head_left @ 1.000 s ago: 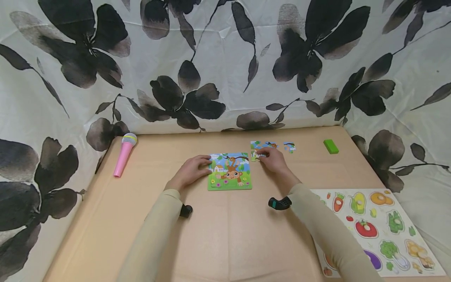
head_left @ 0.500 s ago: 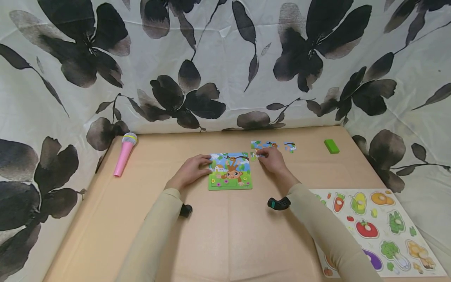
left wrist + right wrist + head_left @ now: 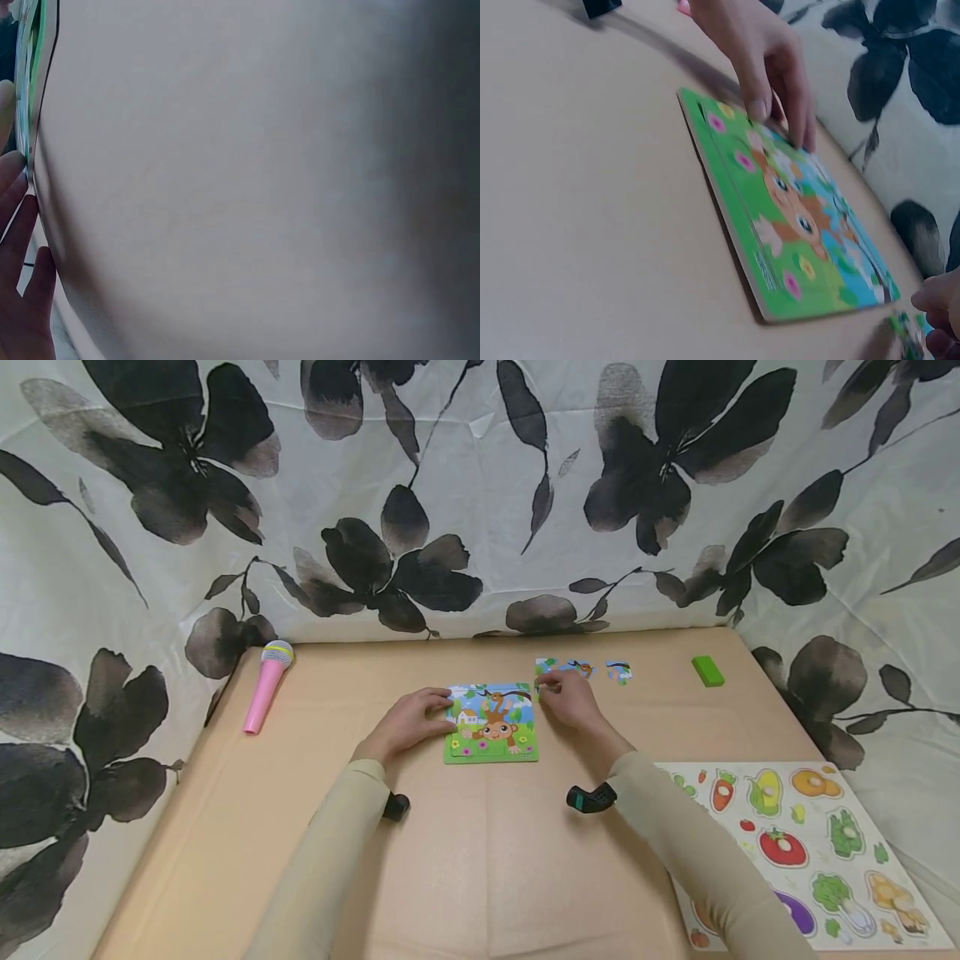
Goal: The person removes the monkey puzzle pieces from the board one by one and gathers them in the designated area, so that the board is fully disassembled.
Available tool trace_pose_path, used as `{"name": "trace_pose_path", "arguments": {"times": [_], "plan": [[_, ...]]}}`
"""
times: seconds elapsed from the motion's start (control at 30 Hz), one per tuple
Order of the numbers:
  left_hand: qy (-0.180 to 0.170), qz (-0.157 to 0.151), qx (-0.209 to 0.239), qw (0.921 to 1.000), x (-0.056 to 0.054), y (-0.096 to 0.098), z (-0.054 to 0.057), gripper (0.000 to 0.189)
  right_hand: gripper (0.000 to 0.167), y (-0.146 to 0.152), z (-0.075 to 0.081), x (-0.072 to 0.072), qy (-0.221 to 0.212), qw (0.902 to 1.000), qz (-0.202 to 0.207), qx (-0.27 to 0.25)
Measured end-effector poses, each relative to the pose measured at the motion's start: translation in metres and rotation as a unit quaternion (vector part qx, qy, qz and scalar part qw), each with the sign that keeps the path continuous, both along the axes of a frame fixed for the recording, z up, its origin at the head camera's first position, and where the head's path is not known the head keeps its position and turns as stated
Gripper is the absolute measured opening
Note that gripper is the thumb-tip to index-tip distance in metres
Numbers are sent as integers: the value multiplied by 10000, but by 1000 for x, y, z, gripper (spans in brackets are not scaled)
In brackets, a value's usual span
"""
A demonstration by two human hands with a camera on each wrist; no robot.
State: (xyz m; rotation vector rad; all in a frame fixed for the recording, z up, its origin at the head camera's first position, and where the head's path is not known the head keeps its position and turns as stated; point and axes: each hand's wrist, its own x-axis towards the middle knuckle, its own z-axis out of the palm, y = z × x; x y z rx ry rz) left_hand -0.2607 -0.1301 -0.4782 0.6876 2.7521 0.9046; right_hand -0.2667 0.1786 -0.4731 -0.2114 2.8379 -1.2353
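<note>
A jigsaw puzzle (image 3: 492,727) showing a hanging monkey on a green frame lies mid-table. At its left edge my left hand (image 3: 405,724) rests, thumb and fingertips touching the border with fingers fairly straight; the left wrist view shows these fingers (image 3: 16,247) along the board's side. Just beyond the puzzle's upper right corner, my right hand (image 3: 572,700) pinches a small puzzle piece (image 3: 909,334), mostly hidden by the fingers in the head view. Behind that hand are joined pieces (image 3: 577,666), partly covered, and a single loose piece (image 3: 618,672) lies to their right.
A pink toy microphone (image 3: 267,687) lies at the table's left back. On the right back is a green block (image 3: 707,671). Under my right forearm extends a white vegetable picture board (image 3: 813,810). A floral cloth (image 3: 480,485) hangs behind the table (image 3: 450,860).
My right hand has shifted slightly left toward the puzzle's upper right corner, bringing the pinched piece away from its earlier spot. My left hand stays at the puzzle's left edge.
</note>
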Motion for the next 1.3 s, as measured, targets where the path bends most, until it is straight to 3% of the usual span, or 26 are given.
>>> {"name": "trace_pose_path", "arguments": {"times": [0.4, 0.7, 0.9, 1.07, 1.3], "plan": [[-31, -3, -251, 9997, 0, 2, 2, 59, 29, -52, 9, 22, -738, 9937, 688, -492], [-22, -5, -160, 9999, 0, 0, 1, 57, 27, -65, 0, 26, -923, 9922, 632, -552], [-8, -17, -51, 10000, 0, -2, -1, 56, 27, -66, -5, 24, -562, 9934, 883, -466], [15, -96, -20, 10000, 0, -2, -2, 56, 31, -69, -8, 25, -19, 9927, 1197, 154], [-11, -94, -13, 10000, 0, -1, -2, 56, 37, -73, -4, 25, -252, 9899, 1273, 576]]}}
